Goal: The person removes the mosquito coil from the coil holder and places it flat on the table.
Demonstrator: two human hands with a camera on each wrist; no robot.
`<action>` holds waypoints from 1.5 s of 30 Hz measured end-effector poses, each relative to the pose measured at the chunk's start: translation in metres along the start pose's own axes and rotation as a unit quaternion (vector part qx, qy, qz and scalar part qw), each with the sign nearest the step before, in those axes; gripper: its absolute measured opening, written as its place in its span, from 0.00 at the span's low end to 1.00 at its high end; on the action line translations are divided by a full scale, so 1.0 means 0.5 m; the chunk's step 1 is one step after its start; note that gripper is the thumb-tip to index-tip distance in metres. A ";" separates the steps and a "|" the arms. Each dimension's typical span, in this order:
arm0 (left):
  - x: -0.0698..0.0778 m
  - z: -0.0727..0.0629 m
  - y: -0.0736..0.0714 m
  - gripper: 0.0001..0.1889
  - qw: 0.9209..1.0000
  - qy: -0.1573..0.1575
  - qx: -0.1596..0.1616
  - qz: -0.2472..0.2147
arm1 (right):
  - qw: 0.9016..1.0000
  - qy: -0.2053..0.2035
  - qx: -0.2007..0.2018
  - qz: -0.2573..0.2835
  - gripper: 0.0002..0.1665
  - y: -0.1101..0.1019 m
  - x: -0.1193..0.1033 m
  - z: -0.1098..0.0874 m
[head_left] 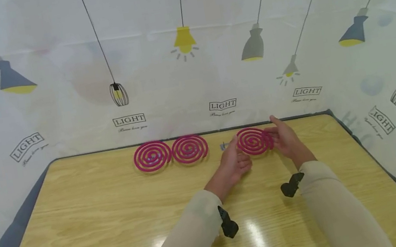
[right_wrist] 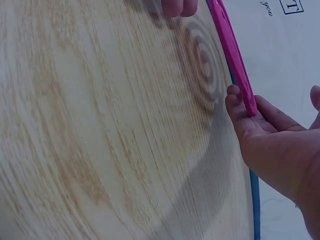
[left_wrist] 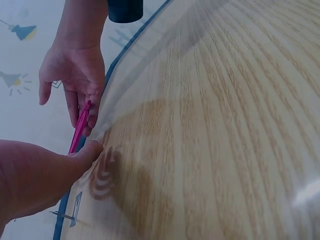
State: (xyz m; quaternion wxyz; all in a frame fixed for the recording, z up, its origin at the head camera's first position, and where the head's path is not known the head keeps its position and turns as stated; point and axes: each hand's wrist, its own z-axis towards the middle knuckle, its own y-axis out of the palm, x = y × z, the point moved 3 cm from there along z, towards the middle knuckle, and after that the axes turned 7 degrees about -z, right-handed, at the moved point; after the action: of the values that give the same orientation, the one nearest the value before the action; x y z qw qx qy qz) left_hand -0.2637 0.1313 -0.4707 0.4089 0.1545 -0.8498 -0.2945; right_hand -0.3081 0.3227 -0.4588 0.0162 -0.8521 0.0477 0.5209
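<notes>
A magenta mosquito coil (head_left: 253,141) is between my two hands near the table's back edge. My left hand (head_left: 233,164) grips its left side, thumb along the rim and fingers curled. Against its right edge, the extended fingers of my right hand (head_left: 286,140) touch it, palm open and thumb away. The right wrist view shows the coil (right_wrist: 234,55) edge-on, its rim on those fingers and its spiral shadow on the wood. Two more mosquito coils, one on the left (head_left: 152,156) and one in the middle (head_left: 189,149), stand side by side, small metal pieces showing behind their rings.
A small metal stand (head_left: 224,146) sits on the wooden table (head_left: 101,227) just left of the held coil. The lamp-printed backdrop (head_left: 159,82) rises behind the table's dark edge and along both sides. Black wrist devices are on the left sleeve (head_left: 192,229) and right sleeve (head_left: 337,205).
</notes>
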 end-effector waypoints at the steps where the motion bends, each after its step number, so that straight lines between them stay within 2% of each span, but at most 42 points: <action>1: 0.001 0.001 0.001 0.44 1.000 -0.001 0.005 -0.002 | 1.000 0.002 0.002 -0.001 0.45 0.000 0.001 0.003; 5: 0.001 0.007 0.003 0.44 1.000 -0.005 0.013 -0.005 | 1.000 0.010 0.005 0.000 0.47 0.004 0.006 0.009; 14: -0.004 0.021 -0.010 0.47 0.998 -0.022 0.001 -0.051 | 1.000 0.012 0.010 0.009 0.47 0.011 0.012 0.017; 24: -0.005 0.030 -0.018 0.46 0.996 -0.048 -0.001 -0.074 | 1.000 0.015 0.023 -0.001 0.47 0.010 0.016 0.018; 30: -0.004 0.036 -0.020 0.47 0.996 -0.049 -0.008 -0.073 | 1.000 0.017 0.018 -0.015 0.46 0.014 0.013 0.027; 35: -0.008 0.039 -0.019 0.46 0.996 -0.054 -0.016 -0.070 | 0.999 0.030 0.032 -0.022 0.44 0.010 0.007 0.026; 45: -0.011 0.046 -0.021 0.47 0.993 -0.055 -0.029 -0.105 | 0.998 0.045 0.039 -0.034 0.43 -0.002 -0.003 0.018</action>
State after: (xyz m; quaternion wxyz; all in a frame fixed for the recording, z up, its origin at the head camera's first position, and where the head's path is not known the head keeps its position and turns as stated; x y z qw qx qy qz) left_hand -0.2780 0.1343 -0.4920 0.3326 0.2147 -0.8413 -0.3681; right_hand -0.3167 0.3244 -0.4616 0.0647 -0.8747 0.0394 0.4787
